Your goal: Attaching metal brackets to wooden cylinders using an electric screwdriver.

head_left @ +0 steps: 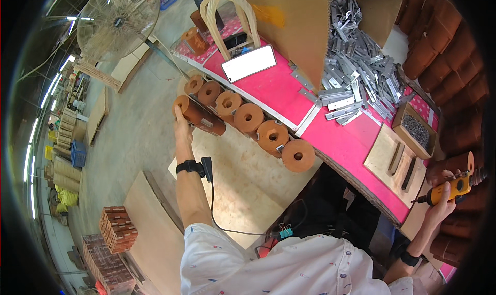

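At the left end of a row of brown hollow cylinders (249, 117), my left hand (182, 123) is closed round a tilted brown cylinder (201, 116) that leans out from the row. A small metal plate shows on that cylinder's side, and some in the row carry similar metal pieces. Far to the right, my right hand (440, 206) is wrapped round a yellow electric screwdriver (458, 187). Its bit points left, beside the edge of the pink table. Behind the screwdriver lies another brown cylinder (450, 169), partly hidden.
The pink table (356, 140) holds a heap of metal brackets (361, 62) spilling from a cardboard box (289, 26), a tray of screws (415, 130), a wooden board (385, 155) and a phone (249, 64) by a wooden stand. Brown cylinders are stacked at right; a fan (119, 22) stands far left.
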Motion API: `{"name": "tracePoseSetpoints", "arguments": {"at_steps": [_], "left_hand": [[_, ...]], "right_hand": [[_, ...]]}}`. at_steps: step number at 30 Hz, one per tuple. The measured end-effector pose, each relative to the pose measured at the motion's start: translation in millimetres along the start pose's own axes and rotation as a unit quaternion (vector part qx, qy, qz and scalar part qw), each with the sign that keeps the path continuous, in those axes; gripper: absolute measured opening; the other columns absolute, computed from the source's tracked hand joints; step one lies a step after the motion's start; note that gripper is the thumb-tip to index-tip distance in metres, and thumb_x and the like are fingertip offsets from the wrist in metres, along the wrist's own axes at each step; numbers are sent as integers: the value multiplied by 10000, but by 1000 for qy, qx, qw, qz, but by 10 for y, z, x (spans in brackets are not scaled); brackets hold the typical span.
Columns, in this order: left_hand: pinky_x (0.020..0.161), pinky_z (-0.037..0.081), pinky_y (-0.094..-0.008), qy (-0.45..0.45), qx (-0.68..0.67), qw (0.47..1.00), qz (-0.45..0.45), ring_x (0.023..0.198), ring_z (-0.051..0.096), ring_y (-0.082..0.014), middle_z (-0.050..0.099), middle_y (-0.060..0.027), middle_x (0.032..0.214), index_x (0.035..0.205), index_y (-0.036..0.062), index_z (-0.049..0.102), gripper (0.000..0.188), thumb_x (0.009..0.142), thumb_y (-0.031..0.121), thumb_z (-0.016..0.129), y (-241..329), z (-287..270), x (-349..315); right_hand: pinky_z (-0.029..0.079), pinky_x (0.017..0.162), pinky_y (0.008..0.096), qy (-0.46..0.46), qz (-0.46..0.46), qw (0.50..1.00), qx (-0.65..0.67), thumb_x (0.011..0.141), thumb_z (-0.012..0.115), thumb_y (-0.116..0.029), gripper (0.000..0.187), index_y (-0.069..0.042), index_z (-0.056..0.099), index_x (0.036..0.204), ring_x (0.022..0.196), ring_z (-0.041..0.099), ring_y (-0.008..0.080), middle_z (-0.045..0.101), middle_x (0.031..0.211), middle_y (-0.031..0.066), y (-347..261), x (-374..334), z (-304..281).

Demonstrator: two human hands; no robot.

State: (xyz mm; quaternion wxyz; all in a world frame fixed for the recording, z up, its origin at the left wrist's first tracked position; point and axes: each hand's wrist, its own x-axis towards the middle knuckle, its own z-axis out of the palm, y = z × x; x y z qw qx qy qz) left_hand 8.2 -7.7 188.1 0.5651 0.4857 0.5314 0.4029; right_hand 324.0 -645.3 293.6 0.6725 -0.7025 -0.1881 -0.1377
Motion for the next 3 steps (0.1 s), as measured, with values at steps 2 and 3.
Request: {"name": "tracePoseSetpoints", "arguments": {"at_steps": [2, 3], "left_hand": [[1060, 341, -517, -29, -22, 999, 6, 1296, 413, -356, 363, -212, 1447, 1449, -35, 263, 934, 881, 687, 433, -56, 10, 47], [1078, 320, -517, -53, -43, 998, 10, 1347, 347, -375, 306, -210, 1489, 1459, -27, 244, 935, 882, 685, 431, -65, -3, 76]], "right_hand": [[486, 738, 260, -6, 7, 1000, -3, 949, 531, -111, 493, 0, 353, 1395, 828, 580, 125, 598, 1147, 106, 12, -15, -48], [491, 754, 260, -10, 16, 1000, 3, 946, 539, -117, 526, -9, 331, 1417, 849, 584, 132, 594, 1156, 105, 50, -19, -76]]}}
